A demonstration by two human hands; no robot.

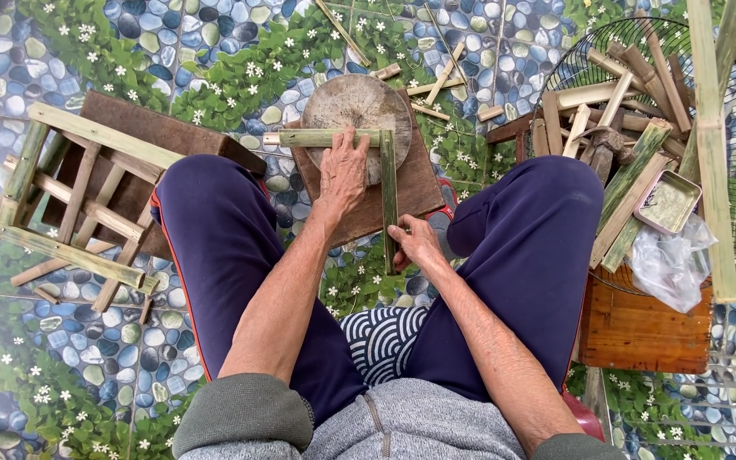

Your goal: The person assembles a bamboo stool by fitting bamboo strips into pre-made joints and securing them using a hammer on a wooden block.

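Bamboo strips [388,183] joined in an L on our round wooden block [355,106].
Our left hand [342,175] presses flat, our right hand [419,243] pinches the upright strip; uneven pressure could twist the corner apart.

I saw both forearms bare, sleeves pushed up to the elbows, reaching forward between the spread knees. Left hand [343,175] lay palm-down, fingers extended forward and close together, pressing flat — wrist straight, arm angled slightly inward. Right hand [416,243] sat lower and nearer the body, fingers curled in a pinch grip, thumb toward the left hand. Hands were near each other, not touching — right forearm ran diagonally from the lower right.
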